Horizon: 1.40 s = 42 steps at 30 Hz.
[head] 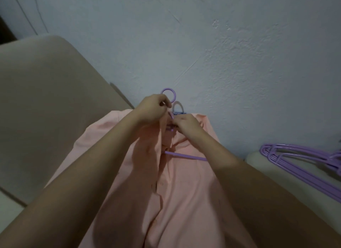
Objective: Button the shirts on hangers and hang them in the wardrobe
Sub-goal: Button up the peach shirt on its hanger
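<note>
The pink shirt (184, 192) lay front-up on a pale surface at the center of the scene, collar at the far end against the wall (221, 44), an orientation that presented the placket to the person for buttoning. A purple hanger (186, 155) sat inside the shirt, its hook loop (168, 95) projecting past the collar and its lower bar showing across the open chest. The left hand (153, 110) pinched the left collar edge, fingers closed narrowly on the fabric just beside the hook. The right hand (186, 123) pinched the opposite edge, apparently to bring the top button to its hole; the button itself could not be seen. The fabric appeared soft, matte and lightly creased; the hanger appeared smooth, rigid plastic. A stack of spare purple hangers (302, 162) rested at the right on a cream surface. A beige panel (46, 109) stood at the left. No wardrobe was in view.
</note>
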Motion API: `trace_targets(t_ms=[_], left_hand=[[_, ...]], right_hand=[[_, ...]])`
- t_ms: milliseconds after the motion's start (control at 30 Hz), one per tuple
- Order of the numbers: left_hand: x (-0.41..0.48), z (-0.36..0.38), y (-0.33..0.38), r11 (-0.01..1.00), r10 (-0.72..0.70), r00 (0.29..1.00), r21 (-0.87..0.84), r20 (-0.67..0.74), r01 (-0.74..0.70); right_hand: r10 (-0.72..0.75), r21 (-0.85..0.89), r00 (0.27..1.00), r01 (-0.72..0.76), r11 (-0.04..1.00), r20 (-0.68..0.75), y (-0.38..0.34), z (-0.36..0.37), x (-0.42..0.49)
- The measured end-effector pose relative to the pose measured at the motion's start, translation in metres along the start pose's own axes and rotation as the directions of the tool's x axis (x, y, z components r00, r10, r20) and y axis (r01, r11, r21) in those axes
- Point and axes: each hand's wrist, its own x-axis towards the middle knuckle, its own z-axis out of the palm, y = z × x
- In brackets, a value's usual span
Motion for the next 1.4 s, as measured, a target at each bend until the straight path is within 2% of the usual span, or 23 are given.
trace_targets(t_ms=[100,167,233,300,400,533,600,733,800,900,1033,1133,1200,1333,1400], left_hand=[[-0.001,-0.001,-0.008,0.958,-0.052,0.996,0.278,-0.079,0.072],[-0.005,-0.001,-0.009,0.928,-0.08,0.991,0.356,-0.103,0.112],[-0.008,-0.003,-0.013,0.885,-0.068,0.992,0.453,-0.104,0.108],[-0.01,-0.007,-0.02,0.862,-0.061,0.997,0.501,-0.049,0.078],[-0.013,-0.009,-0.026,0.894,-0.068,0.998,0.445,0.008,0.058],[-0.022,-0.004,-0.025,0.862,0.008,0.999,0.506,-0.054,0.02],[-0.029,0.0,-0.025,0.837,0.064,0.992,0.548,-0.113,0.008],[-0.035,0.007,-0.021,0.783,0.213,0.959,0.62,-0.188,-0.053],[-0.036,0.006,-0.02,0.766,0.253,0.947,0.639,-0.199,-0.07],[-0.039,0.004,-0.025,0.757,0.262,0.945,0.649,-0.197,-0.075],[-0.045,0.003,-0.025,0.807,0.221,0.959,0.585,-0.175,-0.08],[-0.049,0.0,-0.019,0.808,0.224,0.961,0.582,-0.16,-0.092],[-0.052,-0.004,-0.016,0.814,0.258,0.941,0.574,-0.217,-0.09],[-0.059,-0.018,-0.005,0.841,0.322,0.884,0.531,-0.34,-0.102],[-0.06,-0.025,0.001,0.827,0.362,0.856,0.551,-0.369,-0.112]], right_hand=[[0.009,0.078,1.0,-0.007,0.997,-0.028,-0.016,0.0,-0.012],[-0.035,0.045,0.998,0.037,0.998,-0.053,-0.018,0.003,-0.007],[0.088,0.147,0.993,-0.075,0.986,-0.082,-0.019,0.003,-0.001],[0.157,0.202,0.986,-0.142,0.969,-0.059,-0.015,0.003,0.003],[0.194,0.152,0.979,-0.182,0.971,-0.067,-0.011,0.009,0.008],[0.24,-0.121,0.963,-0.254,0.96,-0.12,-0.011,0.015,0.021],[0.191,-0.292,0.975,-0.217,0.931,-0.116,-0.012,0.012,0.029],[0.221,-0.592,0.975,-0.186,0.784,-0.014,-0.013,0.013,0.046],[0.232,-0.672,0.973,-0.163,0.723,0.014,-0.021,0.015,0.048],[0.205,-0.717,0.979,-0.13,0.685,0.019,-0.025,0.01,0.048],[0.057,-0.665,0.998,-0.062,0.744,-0.03,-0.023,-0.015,0.034],[-0.075,-0.748,0.997,0.055,0.661,0.007,-0.021,-0.047,0.017],[-0.129,-0.791,0.992,0.093,0.605,0.018,-0.017,-0.069,0.004],[-0.208,-0.793,0.977,0.092,0.602,-0.045,-0.012,-0.1,-0.022],[-0.244,-0.833,0.969,0.101,0.544,-0.042,-0.012,-0.106,-0.036]])
